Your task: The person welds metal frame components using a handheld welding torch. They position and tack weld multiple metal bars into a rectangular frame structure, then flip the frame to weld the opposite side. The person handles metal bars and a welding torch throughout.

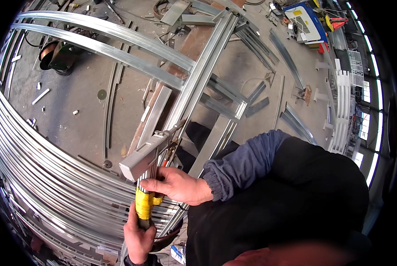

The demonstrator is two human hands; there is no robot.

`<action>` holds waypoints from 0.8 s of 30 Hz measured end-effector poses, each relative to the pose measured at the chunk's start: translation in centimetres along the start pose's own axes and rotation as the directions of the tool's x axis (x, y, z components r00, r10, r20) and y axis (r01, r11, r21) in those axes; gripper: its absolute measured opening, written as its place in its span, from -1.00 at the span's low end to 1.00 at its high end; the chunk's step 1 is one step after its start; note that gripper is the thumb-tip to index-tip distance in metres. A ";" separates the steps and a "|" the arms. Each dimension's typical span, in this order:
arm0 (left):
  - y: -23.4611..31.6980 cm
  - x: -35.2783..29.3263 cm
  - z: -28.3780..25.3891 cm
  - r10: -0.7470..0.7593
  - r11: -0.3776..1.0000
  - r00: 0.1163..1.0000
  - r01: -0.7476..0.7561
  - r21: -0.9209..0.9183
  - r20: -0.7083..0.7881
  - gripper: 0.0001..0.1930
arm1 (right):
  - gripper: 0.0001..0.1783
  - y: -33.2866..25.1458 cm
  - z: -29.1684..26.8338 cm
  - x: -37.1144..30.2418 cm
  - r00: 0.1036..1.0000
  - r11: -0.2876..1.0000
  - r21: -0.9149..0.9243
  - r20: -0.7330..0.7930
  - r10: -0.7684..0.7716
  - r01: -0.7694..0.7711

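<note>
Left hand (pixel 138 239) grips yellow electrode holder (pixel 144 203); right hand (pixel 176 184) fingers pinch a bundle of welding rods (pixel 146 175) beside the steel frame (pixel 194 84). Step: loading a rod. Next calls for a firm clamp.

yellow tool handle (pixel 144 203), grey metal rails (pixel 52 186), blue sleeve (pixel 247 162)

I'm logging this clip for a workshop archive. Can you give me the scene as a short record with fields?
Place: metal workshop, concrete floor
Left hand: grips the tool's yellow handle
Right hand: rests on the tool just above the handle
Work: grey tool head against a steel frame
Nearby: stack of curved steel strips
</note>
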State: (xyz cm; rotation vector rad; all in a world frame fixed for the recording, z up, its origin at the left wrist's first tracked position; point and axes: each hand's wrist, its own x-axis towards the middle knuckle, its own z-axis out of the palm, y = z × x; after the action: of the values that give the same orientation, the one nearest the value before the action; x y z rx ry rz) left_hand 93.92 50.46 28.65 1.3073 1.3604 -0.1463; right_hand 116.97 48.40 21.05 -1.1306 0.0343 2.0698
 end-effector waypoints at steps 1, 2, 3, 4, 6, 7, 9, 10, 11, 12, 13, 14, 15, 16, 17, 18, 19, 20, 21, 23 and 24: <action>-0.3 0.3 -0.2 -0.011 1.000 1.000 0.011 -0.006 0.015 -0.14 | -0.50 -0.2 0.0 0.2 1.000 1.000 -0.004 -0.005 0.008 -0.008; -0.4 0.6 -0.3 -0.023 1.000 0.999 0.024 -0.012 0.030 -0.15 | -0.50 -0.4 0.0 0.3 1.000 1.000 -0.008 -0.010 0.018 -0.018; -0.4 0.9 -0.6 -0.035 0.999 0.998 0.036 -0.012 0.044 -0.15 | -0.50 -0.6 0.0 0.4 1.000 1.000 -0.008 -0.013 0.024 -0.024; -0.5 1.1 -0.7 -0.027 1.000 0.998 0.028 -0.008 0.052 -0.15 | -0.50 -0.6 0.0 0.5 0.999 1.000 -0.009 -0.020 0.027 -0.027; -0.7 1.5 -1.0 -0.012 1.000 0.998 0.012 0.000 0.065 -0.15 | -0.49 -0.6 -0.1 0.7 0.999 0.999 -0.009 -0.031 0.032 -0.032; -0.8 1.7 -1.0 -0.013 1.000 0.998 0.013 -0.001 0.069 -0.14 | -0.49 -0.5 -0.1 0.9 0.999 0.999 0.004 -0.034 0.034 -0.034; -0.9 1.9 -1.2 -0.015 1.000 0.997 0.015 -0.004 0.073 -0.14 | -0.49 -0.1 -0.1 1.1 0.999 0.999 0.027 -0.037 0.036 -0.035; -1.1 1.9 -1.2 -0.014 1.000 0.997 0.015 -0.014 0.075 -0.14 | -0.49 -0.1 -0.1 1.2 0.999 0.999 0.018 -0.039 0.036 -0.036; -1.3 1.9 -1.1 -0.013 1.000 0.997 0.015 -0.023 0.077 -0.14 | -0.49 -0.1 -0.2 1.2 0.998 0.999 0.008 -0.042 0.037 -0.036; -1.4 1.9 -1.1 -0.012 0.999 0.997 0.015 -0.032 0.079 -0.14 | -0.49 0.0 -0.2 1.2 0.998 0.999 -0.002 -0.045 0.037 -0.037; -1.3 1.9 -1.2 -0.017 1.000 0.996 0.019 -0.016 0.083 -0.14 | -0.49 -0.1 -0.2 1.2 0.999 1.000 -0.004 -0.044 0.031 -0.031; -1.2 1.9 -1.2 -0.023 1.000 0.996 0.023 0.001 0.087 -0.14 | -0.49 -0.1 -0.2 1.1 0.999 1.000 -0.006 -0.044 0.024 -0.025; -1.1 1.9 -1.3 -0.027 0.999 0.996 0.026 0.019 0.090 -0.14 | -0.49 -0.2 -0.1 1.1 0.999 1.000 -0.007 -0.042 0.017 -0.017; -1.1 1.9 -1.3 -0.023 0.999 0.996 0.021 0.024 0.091 -0.14 | -0.50 -0.2 -0.1 1.0 0.999 1.000 -0.004 -0.046 0.012 -0.012; -1.2 2.0 -1.3 -0.019 0.999 0.996 0.017 0.030 0.091 -0.14 | -0.50 -0.1 -0.1 1.0 0.999 1.000 -0.001 -0.050 0.007 -0.007; -1.2 1.9 -1.3 -0.016 0.999 0.996 0.013 0.033 0.088 -0.14 | -0.51 -0.1 -0.1 1.0 0.999 1.000 -0.002 -0.051 0.003 -0.003; -1.0 1.9 -1.3 -0.020 1.000 0.996 0.018 0.024 0.090 -0.14 | -0.51 0.0 -0.1 1.0 0.999 1.000 0.000 -0.052 0.003 -0.003; -0.7 1.9 -1.2 -0.025 1.000 0.995 0.023 0.015 0.093 -0.14 | -0.52 0.1 -0.1 1.1 0.999 1.000 0.001 -0.053 0.003 -0.003; -0.6 1.9 -1.3 -0.028 1.000 0.995 0.027 0.008 0.098 -0.14 | -0.52 0.1 -0.1 1.1 0.998 1.000 0.005 -0.056 0.001 0.000; -0.7 1.8 -1.2 -0.017 1.000 0.996 0.016 0.013 0.088 -0.15 | -0.52 0.1 0.0 1.1 0.998 1.000 0.010 -0.056 -0.011 0.011; -0.9 1.8 -1.1 -0.012 1.000 0.996 0.011 0.015 0.083 -0.15 | -0.51 0.1 -0.1 1.1 0.998 1.000 0.011 -0.056 -0.016 0.016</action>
State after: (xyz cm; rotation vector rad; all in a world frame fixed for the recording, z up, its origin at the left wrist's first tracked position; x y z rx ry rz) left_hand 93.16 52.02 27.14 1.2917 1.2980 -0.2165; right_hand 116.63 48.99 20.20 -1.1783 0.0644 2.0209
